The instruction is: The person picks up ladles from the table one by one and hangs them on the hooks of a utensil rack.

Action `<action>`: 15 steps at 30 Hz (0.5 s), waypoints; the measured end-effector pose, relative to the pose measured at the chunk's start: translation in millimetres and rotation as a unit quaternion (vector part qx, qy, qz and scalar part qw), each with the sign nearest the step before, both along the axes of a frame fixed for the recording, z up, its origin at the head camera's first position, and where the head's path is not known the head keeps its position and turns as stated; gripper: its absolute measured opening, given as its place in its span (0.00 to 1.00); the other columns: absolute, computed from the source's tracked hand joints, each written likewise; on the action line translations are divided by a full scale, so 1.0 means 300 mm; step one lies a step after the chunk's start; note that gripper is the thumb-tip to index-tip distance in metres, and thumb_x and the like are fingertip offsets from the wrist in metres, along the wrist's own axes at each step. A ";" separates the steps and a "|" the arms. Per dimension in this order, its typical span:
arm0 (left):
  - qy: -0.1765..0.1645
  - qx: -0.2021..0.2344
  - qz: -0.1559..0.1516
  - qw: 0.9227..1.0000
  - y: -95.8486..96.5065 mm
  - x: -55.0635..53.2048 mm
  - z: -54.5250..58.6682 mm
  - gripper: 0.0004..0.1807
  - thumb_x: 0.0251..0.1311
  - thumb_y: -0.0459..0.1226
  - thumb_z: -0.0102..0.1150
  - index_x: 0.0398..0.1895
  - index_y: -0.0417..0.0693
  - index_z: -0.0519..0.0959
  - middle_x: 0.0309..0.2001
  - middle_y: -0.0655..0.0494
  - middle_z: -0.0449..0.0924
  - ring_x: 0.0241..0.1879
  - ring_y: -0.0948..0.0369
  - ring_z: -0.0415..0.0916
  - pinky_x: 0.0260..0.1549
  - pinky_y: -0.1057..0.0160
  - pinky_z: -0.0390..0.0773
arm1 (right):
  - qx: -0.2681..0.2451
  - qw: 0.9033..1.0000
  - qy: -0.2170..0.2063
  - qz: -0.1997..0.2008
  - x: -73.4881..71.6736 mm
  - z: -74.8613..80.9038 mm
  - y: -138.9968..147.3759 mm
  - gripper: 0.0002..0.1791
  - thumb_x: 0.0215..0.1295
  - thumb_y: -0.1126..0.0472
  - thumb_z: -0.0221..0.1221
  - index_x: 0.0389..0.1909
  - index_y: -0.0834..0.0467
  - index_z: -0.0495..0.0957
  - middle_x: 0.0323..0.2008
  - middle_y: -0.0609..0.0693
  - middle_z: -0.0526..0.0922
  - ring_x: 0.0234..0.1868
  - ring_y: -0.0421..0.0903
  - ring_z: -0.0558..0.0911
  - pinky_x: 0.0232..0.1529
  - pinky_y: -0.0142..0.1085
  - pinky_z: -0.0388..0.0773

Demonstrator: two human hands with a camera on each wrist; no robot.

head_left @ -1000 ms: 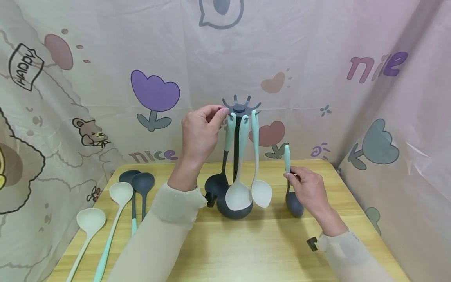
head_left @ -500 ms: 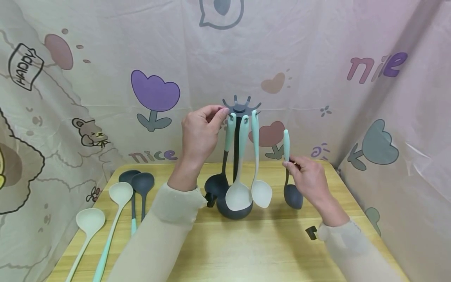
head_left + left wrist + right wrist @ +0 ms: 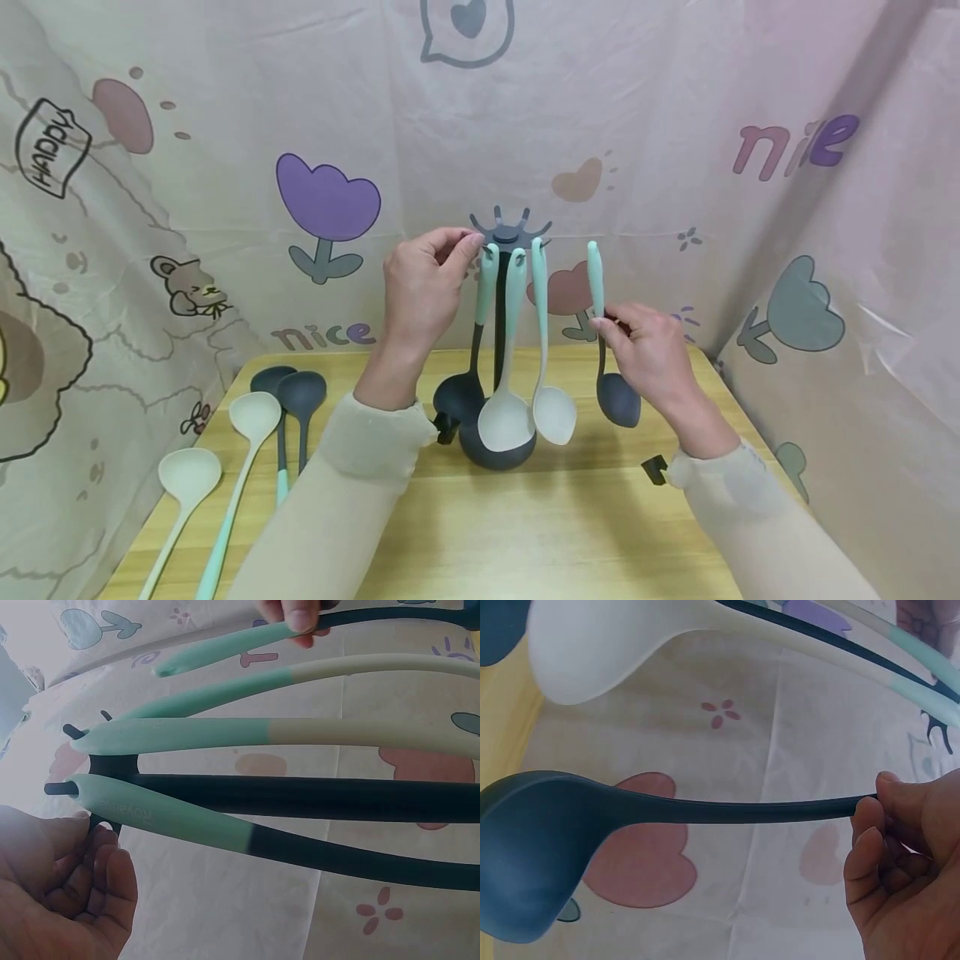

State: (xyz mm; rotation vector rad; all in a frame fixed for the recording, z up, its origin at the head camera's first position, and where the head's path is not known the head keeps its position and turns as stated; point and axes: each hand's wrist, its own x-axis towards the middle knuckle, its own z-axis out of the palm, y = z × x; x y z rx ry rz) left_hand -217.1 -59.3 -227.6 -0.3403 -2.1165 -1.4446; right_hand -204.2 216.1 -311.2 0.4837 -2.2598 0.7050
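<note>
A dark utensil rack (image 3: 507,237) with hooked arms stands at the back of the table. From it hang a dark ladle (image 3: 459,398), a white ladle (image 3: 506,421) and a white pointed spoon (image 3: 556,414), all with mint handles. My left hand (image 3: 423,287) pinches one rack arm beside the dark ladle's handle; in the left wrist view the fingertips (image 3: 75,823) are on it. To the right, my right hand (image 3: 654,358) pinches another dark ladle (image 3: 547,847) just below its mint grip. That ladle is upright, bowl down, raised above the table.
On the wooden table (image 3: 480,533) at the left lie two cream ladles (image 3: 189,472) and two dark ones (image 3: 303,392), partly behind the left sleeve. The rack's dark rounded base (image 3: 497,454) is under the hanging utensils. A printed curtain (image 3: 450,125) encloses the back and sides.
My right hand has lifted its ladle and brought it slightly left, nearer the rack. My left hand keeps its pinch on the rack; the hanging utensils stay put.
</note>
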 end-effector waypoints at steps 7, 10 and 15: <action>-0.001 0.000 0.000 1.000 0.000 -0.001 -0.001 0.13 0.72 0.44 0.67 0.47 0.44 0.90 0.36 0.51 0.89 0.35 0.60 0.82 0.36 0.64 0.83 | 0.008 1.000 0.005 0.006 -0.009 0.045 -0.014 0.03 0.68 0.65 0.70 0.38 0.62 0.90 0.27 0.54 0.86 0.23 0.44 0.73 0.25 0.33 0.66; -0.002 0.000 0.000 1.000 -0.001 -0.001 0.001 0.13 0.72 0.44 0.67 0.47 0.44 0.90 0.36 0.51 0.89 0.35 0.60 0.82 0.36 0.64 0.83 | 0.007 1.000 -0.007 0.007 -0.012 0.068 -0.022 0.04 0.69 0.65 0.70 0.39 0.62 0.90 0.28 0.55 0.86 0.24 0.46 0.75 0.26 0.35 0.67; -0.002 0.000 0.001 1.000 -0.002 -0.002 0.002 0.13 0.72 0.44 0.67 0.48 0.44 0.90 0.37 0.51 0.89 0.36 0.60 0.83 0.37 0.64 0.84 | 0.006 0.999 -0.033 0.008 -0.021 0.111 -0.038 0.06 0.70 0.63 0.69 0.43 0.61 0.90 0.31 0.55 0.86 0.27 0.49 0.77 0.28 0.39 0.69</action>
